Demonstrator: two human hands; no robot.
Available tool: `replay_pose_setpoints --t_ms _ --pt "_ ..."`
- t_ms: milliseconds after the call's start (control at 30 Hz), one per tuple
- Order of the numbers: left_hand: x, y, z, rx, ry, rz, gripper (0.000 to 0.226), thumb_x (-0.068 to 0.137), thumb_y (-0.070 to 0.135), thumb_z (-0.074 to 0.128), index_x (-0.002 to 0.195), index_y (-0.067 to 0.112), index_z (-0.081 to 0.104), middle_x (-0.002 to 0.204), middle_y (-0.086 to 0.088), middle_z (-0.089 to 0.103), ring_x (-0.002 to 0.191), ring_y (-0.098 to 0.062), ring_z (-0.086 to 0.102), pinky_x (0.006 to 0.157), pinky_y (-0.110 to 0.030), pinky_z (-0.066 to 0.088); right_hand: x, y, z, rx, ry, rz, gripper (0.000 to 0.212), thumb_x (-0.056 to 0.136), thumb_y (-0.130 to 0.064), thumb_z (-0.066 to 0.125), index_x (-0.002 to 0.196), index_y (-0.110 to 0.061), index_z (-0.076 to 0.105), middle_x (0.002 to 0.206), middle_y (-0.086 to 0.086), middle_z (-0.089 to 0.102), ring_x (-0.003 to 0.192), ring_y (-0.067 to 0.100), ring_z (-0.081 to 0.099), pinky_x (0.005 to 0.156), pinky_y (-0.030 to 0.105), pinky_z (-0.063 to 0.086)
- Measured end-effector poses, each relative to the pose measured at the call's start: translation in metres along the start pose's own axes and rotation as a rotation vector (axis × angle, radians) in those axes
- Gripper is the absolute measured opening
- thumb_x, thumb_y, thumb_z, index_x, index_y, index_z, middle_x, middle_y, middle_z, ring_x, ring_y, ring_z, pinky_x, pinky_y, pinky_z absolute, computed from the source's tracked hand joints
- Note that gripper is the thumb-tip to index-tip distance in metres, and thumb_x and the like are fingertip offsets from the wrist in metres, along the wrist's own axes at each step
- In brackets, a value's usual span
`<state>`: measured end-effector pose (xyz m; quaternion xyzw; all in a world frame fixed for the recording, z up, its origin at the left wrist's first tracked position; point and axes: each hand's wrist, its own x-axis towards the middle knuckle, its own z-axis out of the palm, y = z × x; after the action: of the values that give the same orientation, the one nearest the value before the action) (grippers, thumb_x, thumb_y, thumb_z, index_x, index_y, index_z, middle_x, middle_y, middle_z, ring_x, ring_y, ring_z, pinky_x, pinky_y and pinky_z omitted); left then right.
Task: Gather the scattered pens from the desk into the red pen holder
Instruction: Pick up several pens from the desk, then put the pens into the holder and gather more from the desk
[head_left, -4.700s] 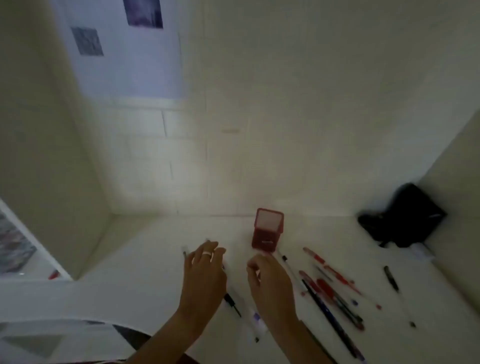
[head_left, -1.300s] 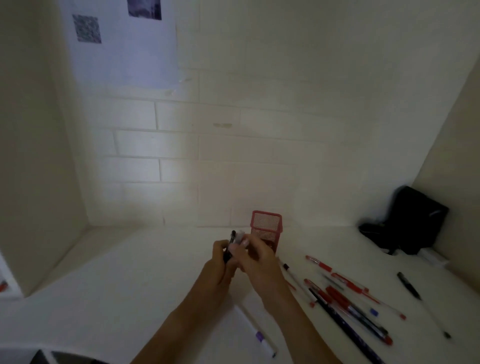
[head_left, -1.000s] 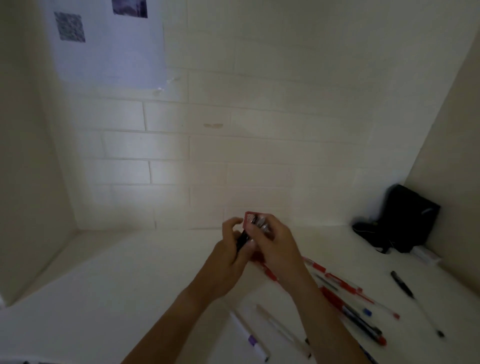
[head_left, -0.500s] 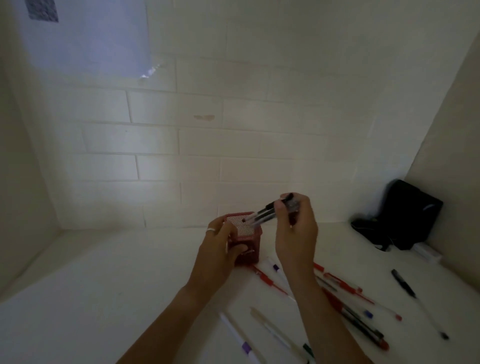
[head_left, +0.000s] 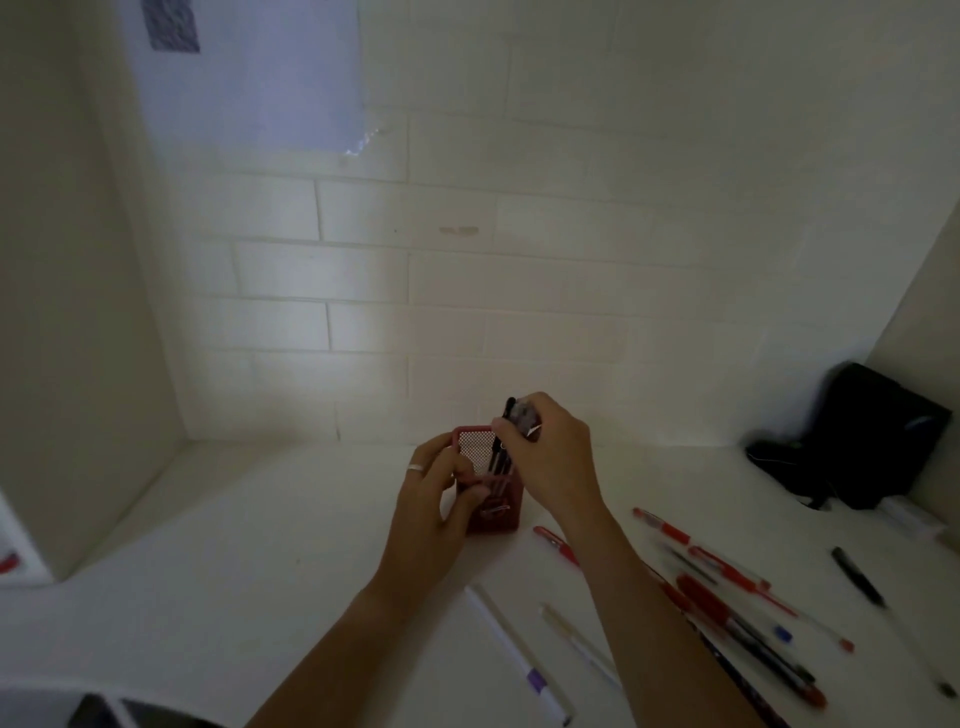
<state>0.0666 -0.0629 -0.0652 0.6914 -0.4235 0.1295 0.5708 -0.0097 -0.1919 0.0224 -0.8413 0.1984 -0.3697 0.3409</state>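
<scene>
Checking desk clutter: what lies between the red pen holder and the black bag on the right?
In the head view, only bare white desk separates the red pen holder from the black bag, apart from the right hand at the holder.

Both forearms reach up from the bottom of the frame to its centre. The left hand (head_left: 436, 499) curls in a grip, ring visible; the right hand (head_left: 550, 462), just above it, pinches with fingers bunched.

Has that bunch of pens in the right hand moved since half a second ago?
Yes. The pens held by the right hand have swung from slanting above the red pen holder to upright, tips down inside it.
</scene>
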Motion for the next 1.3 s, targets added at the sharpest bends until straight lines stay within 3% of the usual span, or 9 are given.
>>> replay_pose_setpoints --t_ms 200,433,600,800,933,1067,1167,1233,1300 --pt "-0.007 -0.003 0.001 0.005 0.036 -0.004 0.011 0.094 0.012 0.066 0.104 0.015 0.063 0.136 0.002 0.052 0.125 -0.001 0.051 0.098 -0.035 0.055 -0.004 0.002 0.004 -0.09 -0.099 0.032 0.021 0.085 -0.027 0.076 0.081 -0.016 0.059 0.081 -0.002 0.058 0.07 0.01 0.053 0.06 0.01 0.038" --pt "-0.006 -0.004 0.001 -0.036 0.038 -0.03 0.014 0.093 0.013 0.069 0.101 0.02 0.06 0.137 0.0 0.052 0.128 -0.011 0.053 0.099 -0.037 0.057 -0.023 0.013 0.004 0.023 -0.019 0.155 0.047 0.085 -0.04 0.075 0.122 -0.015 0.06 0.108 0.002 0.061 0.091 0.02 0.063 0.073 0.024 0.048" --pt "-0.006 -0.003 0.003 -0.048 -0.03 -0.077 0.036 0.081 0.025 0.08 0.108 0.019 0.056 0.131 0.003 0.053 0.123 -0.013 0.055 0.102 -0.033 0.051 -0.039 0.005 -0.018 -0.111 0.063 0.242 0.022 0.094 -0.034 0.064 0.095 -0.012 0.06 0.089 0.002 0.066 0.077 0.019 0.062 0.059 0.021 0.044" --pt "-0.007 -0.004 0.003 -0.039 -0.044 -0.151 0.046 0.077 0.034 0.076 0.114 0.019 0.054 0.121 0.002 0.055 0.113 -0.019 0.058 0.091 -0.047 0.058 -0.063 -0.022 -0.024 -0.414 -0.659 0.362 0.029 0.083 -0.023 0.077 0.105 -0.005 0.072 0.101 0.013 0.074 0.084 0.028 0.072 0.076 0.034 0.06" --pt "-0.008 -0.004 0.002 -0.02 -0.047 -0.132 0.043 0.08 0.029 0.079 0.113 0.02 0.055 0.122 0.003 0.055 0.115 -0.018 0.056 0.092 -0.046 0.058 -0.082 -0.026 -0.002 -0.592 -0.818 0.277 0.05 0.078 -0.029 0.082 0.117 -0.006 0.062 0.113 0.012 0.068 0.101 0.027 0.068 0.07 0.03 0.048" --pt "-0.007 -0.004 0.002 -0.016 -0.039 -0.108 0.038 0.079 0.028 0.079 0.108 0.022 0.055 0.12 0.003 0.055 0.114 -0.018 0.057 0.09 -0.047 0.057 -0.08 -0.025 0.0 -0.535 -0.816 0.246 0.027 0.084 -0.02 0.073 0.105 -0.006 0.064 0.098 0.012 0.065 0.081 0.026 0.061 0.052 0.023 0.039" --pt "-0.008 -0.003 0.003 -0.036 -0.021 -0.109 0.037 0.08 0.024 0.075 0.11 0.025 0.055 0.119 0.004 0.055 0.112 -0.02 0.059 0.089 -0.049 0.057 -0.064 -0.029 -0.016 -0.27 -0.808 0.28 0.01 0.083 -0.018 0.066 0.083 -0.013 0.075 0.081 0.006 0.073 0.071 0.026 0.072 0.069 0.034 0.06" --pt "-0.008 -0.003 0.002 -0.043 -0.019 -0.11 0.036 0.079 0.025 0.074 0.109 0.027 0.054 0.119 0.007 0.054 0.112 -0.021 0.059 0.088 -0.051 0.057 -0.049 -0.035 -0.032 -0.038 -0.62 0.309 0.015 0.083 -0.021 0.065 0.07 -0.018 0.072 0.068 0.002 0.07 0.059 0.018 0.067 0.067 0.037 0.061" --pt "-0.008 -0.002 0.002 -0.031 -0.023 -0.115 0.037 0.078 0.029 0.075 0.108 0.027 0.054 0.12 0.008 0.053 0.113 -0.02 0.057 0.091 -0.049 0.056 -0.035 -0.042 -0.047 0.206 -0.362 0.321 0.014 0.09 -0.02 0.063 0.08 -0.014 0.071 0.067 0.002 0.067 0.055 0.012 0.062 0.055 0.028 0.054"
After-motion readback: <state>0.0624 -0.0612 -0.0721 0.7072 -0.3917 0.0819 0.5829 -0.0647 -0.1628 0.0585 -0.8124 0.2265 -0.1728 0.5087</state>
